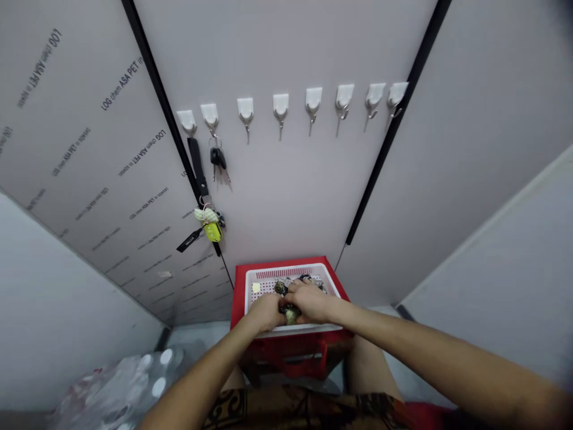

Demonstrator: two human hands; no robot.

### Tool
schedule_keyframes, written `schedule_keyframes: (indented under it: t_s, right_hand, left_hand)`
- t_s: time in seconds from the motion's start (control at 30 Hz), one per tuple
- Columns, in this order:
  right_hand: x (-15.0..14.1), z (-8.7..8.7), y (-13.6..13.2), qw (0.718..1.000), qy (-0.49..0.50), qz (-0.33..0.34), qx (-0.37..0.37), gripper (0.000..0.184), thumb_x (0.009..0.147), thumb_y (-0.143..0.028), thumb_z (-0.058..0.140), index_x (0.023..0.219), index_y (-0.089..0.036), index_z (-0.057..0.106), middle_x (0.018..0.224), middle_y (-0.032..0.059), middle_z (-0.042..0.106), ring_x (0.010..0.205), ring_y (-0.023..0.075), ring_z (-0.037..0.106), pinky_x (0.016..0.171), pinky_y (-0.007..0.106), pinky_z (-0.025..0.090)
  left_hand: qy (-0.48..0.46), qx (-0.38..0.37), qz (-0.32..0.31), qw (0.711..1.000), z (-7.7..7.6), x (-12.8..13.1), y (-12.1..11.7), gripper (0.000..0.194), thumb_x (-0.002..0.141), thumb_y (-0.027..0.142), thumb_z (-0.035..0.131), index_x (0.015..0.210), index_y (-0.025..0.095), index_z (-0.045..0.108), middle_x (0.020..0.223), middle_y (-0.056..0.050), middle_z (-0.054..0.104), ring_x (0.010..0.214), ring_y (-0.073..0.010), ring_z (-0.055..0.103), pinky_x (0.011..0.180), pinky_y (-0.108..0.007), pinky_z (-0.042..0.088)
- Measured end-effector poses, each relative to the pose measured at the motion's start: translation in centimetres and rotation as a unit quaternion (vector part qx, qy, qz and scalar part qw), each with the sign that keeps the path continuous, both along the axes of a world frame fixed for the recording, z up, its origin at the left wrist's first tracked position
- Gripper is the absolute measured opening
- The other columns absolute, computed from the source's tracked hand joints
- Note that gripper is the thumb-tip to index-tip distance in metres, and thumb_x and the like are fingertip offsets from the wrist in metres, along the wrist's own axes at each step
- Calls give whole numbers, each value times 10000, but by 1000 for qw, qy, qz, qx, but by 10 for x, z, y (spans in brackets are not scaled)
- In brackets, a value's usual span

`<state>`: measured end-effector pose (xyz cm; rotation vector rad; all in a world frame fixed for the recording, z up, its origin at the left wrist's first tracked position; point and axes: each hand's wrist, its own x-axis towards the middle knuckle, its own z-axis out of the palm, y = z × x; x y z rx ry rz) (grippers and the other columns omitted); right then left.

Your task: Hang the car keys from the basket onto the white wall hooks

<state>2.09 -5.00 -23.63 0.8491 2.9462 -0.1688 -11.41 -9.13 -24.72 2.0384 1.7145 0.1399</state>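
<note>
A white perforated basket sits on a red stool against the wall. Both hands are down inside it. My left hand and my right hand are closed together around a small bunch of keys and keychains near the basket's front edge. More keys lie further back in the basket. A small yellow tag lies at its left side.
A row of white adhesive hooks runs across the wall above. A black strap with a yellow-green keychain hangs from the leftmost hook, a black car key from the second. A pack of plastic bottles lies at lower left.
</note>
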Motion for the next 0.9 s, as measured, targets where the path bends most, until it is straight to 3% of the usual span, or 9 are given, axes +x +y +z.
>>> schedule_keyframes:
  t_s: [0.17,0.27,0.33,0.47,0.57,0.67,0.8,0.9]
  right_hand:
    - [0,2,-2,999,26,-9,-23,287,503,-308,569,763,-185,577,793,69,550,810,221,446,701,347,293]
    - [6,5,1,989,106,-14,-101,191,578,-246,512,744,-183,583,738,34,566,719,160,480,659,285,325]
    - [10,11,6,965,181,-50,-182,171,620,-224,463,727,-168,585,686,13,567,635,121,486,595,237,347]
    - [10,35,17,883,327,-141,-304,220,654,-256,424,770,-135,566,684,10,575,619,105,494,582,226,375]
    - [-1,52,21,846,401,-131,-327,281,630,-285,468,857,-134,534,834,34,566,729,111,497,675,244,371]
    - [-17,64,22,840,407,-99,-345,196,616,-276,487,729,-127,546,675,3,561,611,88,488,601,224,379]
    - [-35,86,27,814,449,-96,-355,148,633,-265,464,576,-130,485,460,-53,451,424,41,400,453,180,343]
    - [-48,123,35,781,517,-93,-337,143,625,-261,474,561,-133,458,448,-54,455,412,36,411,448,174,355]
  left_hand:
    - [-12,0,-62,998,0,-9,3,187,519,145,470,670,153,579,579,-1,557,533,-104,452,470,-180,310]
    - [-17,12,-49,999,12,-21,7,185,564,125,418,644,142,584,552,-2,545,520,-93,438,485,-178,316]
    - [-58,48,-30,997,28,-29,11,190,607,175,404,662,141,583,576,-2,542,537,-91,441,505,-177,327]
    - [-133,118,-8,984,67,-38,19,184,614,249,428,632,144,578,654,-7,529,611,-94,451,570,-176,345]
    - [-169,93,-2,981,89,-37,23,180,614,245,419,610,141,566,591,14,501,547,-77,426,514,-166,335]
    - [-213,73,13,974,106,-38,26,189,620,255,411,617,130,553,508,36,468,482,-64,394,469,-165,317]
    - [-252,131,41,958,135,-41,33,138,598,226,443,568,131,538,474,47,460,462,-55,378,462,-167,313]
    - [-296,196,69,933,168,-43,42,105,595,204,458,547,132,518,439,55,431,415,-43,357,421,-162,300]
